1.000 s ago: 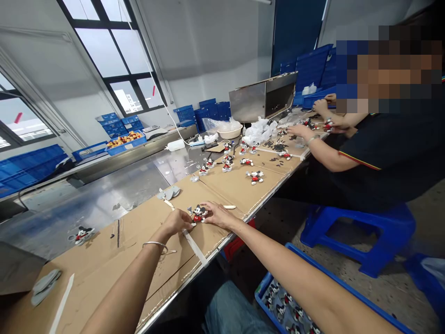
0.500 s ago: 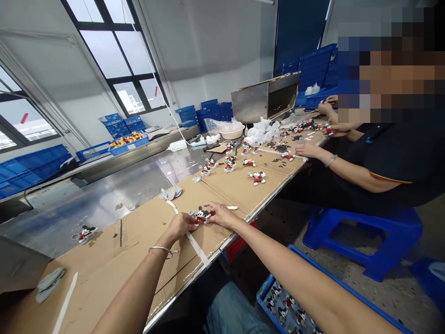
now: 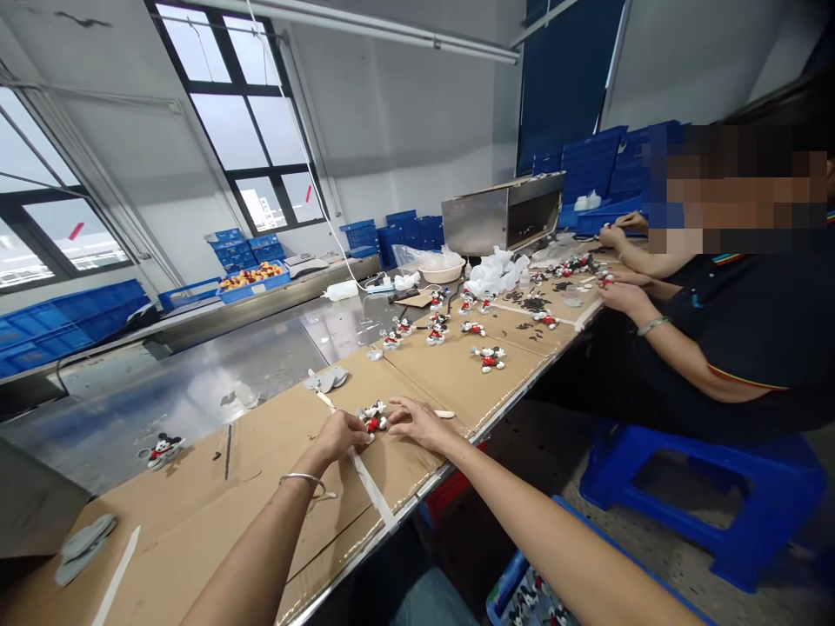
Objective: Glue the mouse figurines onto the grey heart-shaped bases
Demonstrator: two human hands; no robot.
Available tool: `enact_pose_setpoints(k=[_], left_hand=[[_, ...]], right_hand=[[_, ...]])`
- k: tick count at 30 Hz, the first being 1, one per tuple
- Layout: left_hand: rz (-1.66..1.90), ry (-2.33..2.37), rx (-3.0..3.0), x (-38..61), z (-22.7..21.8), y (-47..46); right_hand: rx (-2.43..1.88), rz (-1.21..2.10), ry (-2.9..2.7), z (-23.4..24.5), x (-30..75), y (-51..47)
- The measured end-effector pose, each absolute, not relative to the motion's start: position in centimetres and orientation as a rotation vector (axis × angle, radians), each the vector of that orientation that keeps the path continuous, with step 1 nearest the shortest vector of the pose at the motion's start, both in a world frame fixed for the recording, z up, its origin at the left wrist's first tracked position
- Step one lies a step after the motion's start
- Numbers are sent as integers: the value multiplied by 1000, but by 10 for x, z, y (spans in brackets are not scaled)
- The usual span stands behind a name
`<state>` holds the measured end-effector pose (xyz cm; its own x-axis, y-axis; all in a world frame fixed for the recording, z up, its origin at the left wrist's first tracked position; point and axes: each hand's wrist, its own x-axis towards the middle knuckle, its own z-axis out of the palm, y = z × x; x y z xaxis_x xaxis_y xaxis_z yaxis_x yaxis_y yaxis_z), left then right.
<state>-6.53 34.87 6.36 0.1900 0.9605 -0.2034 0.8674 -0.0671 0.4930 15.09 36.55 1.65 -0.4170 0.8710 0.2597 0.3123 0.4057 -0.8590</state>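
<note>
A small black, white and red mouse figurine (image 3: 374,420) is tilted over on the cardboard between my hands. My left hand (image 3: 344,437) has its fingertips closed on the figurine's lower left side. My right hand (image 3: 421,424) is at the figurine's right, fingers spread and thumb apart from the forefinger; whether a fingertip touches it I cannot tell. Grey flat pieces (image 3: 327,378) lie beyond my left hand. A pale stick-like tool (image 3: 444,415) sits just past my right hand. Another mouse figurine (image 3: 164,449) stands far to the left.
Cardboard (image 3: 261,522) covers the table, whose front edge runs diagonally. Several figurines (image 3: 489,358) stand or lie farther along. A co-worker (image 3: 731,322) sits at right by a blue stool (image 3: 704,461). Below my right arm is a blue crate (image 3: 499,600) of figurines.
The figurine has gone from upright to tilted over. My right hand's fingers have spread away from it, while my left hand stays on it. The camera view has tilted up slightly.
</note>
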Motion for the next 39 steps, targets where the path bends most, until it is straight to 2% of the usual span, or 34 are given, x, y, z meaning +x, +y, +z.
enact_pose_setpoints(k=[14,21,32,39], left_hand=[[490,1816,1748,-50,51,336],[701,1492,1738,-25,38,332],[694,1464,1599,-31,29,344],[835,1361,1430,-20,57,331]], right_hand=[[-1100,914,-1856,8,145,353],[-1192,910,-1839,15,161,348],[-1074,1139,-1756,12,172,354],[-902,1405,-1459,16,173,352]])
